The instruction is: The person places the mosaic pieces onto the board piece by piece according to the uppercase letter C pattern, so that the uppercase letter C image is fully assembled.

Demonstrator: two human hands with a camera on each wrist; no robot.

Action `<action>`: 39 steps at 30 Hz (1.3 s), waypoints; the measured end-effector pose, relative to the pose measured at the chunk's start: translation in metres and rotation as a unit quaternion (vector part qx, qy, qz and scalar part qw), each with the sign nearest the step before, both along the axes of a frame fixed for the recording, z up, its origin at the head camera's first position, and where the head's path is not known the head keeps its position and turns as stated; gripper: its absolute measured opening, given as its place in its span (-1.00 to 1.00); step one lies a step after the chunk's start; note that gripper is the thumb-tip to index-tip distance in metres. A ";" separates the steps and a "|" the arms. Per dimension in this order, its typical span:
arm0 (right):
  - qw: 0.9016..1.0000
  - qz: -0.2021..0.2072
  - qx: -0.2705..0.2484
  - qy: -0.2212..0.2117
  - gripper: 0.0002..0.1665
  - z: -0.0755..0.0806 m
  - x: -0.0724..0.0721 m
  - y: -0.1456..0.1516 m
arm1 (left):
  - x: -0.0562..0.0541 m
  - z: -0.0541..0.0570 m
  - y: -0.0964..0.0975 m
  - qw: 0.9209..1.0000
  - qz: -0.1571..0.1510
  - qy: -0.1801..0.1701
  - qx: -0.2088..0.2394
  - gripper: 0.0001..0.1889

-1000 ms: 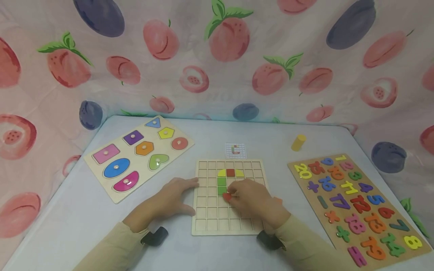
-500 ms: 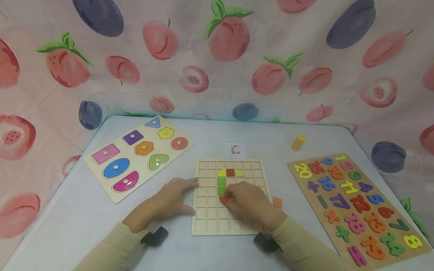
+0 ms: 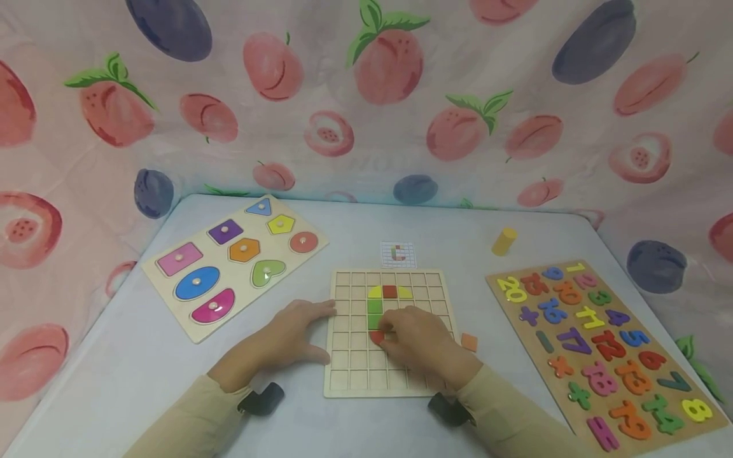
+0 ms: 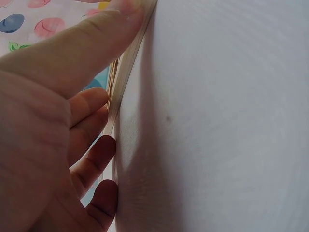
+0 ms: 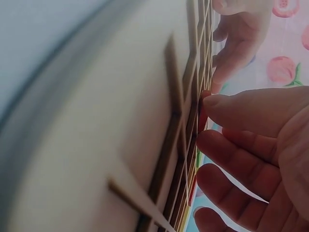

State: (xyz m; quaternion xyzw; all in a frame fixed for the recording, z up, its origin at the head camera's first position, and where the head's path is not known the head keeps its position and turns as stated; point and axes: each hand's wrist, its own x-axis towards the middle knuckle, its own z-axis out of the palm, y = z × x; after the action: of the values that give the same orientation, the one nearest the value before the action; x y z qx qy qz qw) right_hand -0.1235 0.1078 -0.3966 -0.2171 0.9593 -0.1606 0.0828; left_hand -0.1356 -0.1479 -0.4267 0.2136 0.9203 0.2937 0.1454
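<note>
On the wooden grid board (image 3: 356,380), my right hand (image 3: 420,335) pinches a red rounded piece (image 3: 375,338) between thumb and index finger, at the cell just below two green squares (image 3: 375,314). The thumb lies on this red piece (image 5: 204,112) in the right wrist view. Part of the piece is hidden by the fingers. Above the green squares, a red square (image 3: 389,292) sits between two yellow rounded pieces (image 3: 404,292). My left hand (image 3: 289,337) touches the board's left edge, with its thumb and fingers spread along it.
An orange square (image 3: 469,342) lies right of the board. Behind stands a small pattern card (image 3: 397,255). A shape puzzle (image 3: 309,221) is at left, a number puzzle (image 3: 504,312) at right, and a yellow cylinder (image 3: 504,242) at back right.
My right hand has moved slightly left and down, setting the red piece down into the cell under the green squares. The orange square has come into fuller view. My left hand stays put.
</note>
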 end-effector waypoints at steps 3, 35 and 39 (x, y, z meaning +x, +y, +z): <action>1.000 -0.001 -0.001 0.003 -0.81 -0.001 0.000 0.000 | 0.000 0.000 0.000 1.000 0.001 0.001 -0.003 -0.12; 0.995 -0.080 -0.030 -0.045 -0.66 0.000 -0.003 0.030 | 0.000 0.001 0.001 1.000 0.007 -0.004 -0.004 -0.13; 0.994 -0.093 -0.025 -0.045 -0.65 0.001 -0.001 0.039 | 0.000 0.000 0.001 1.000 0.005 -0.003 -0.004 -0.13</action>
State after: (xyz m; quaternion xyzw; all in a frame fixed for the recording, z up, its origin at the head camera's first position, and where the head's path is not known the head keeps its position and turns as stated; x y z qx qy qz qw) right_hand -0.1247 0.1469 -0.3955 -0.1219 0.9662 -0.2013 0.1052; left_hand -0.1353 -0.1468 -0.4263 0.2071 0.9222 0.2912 0.1476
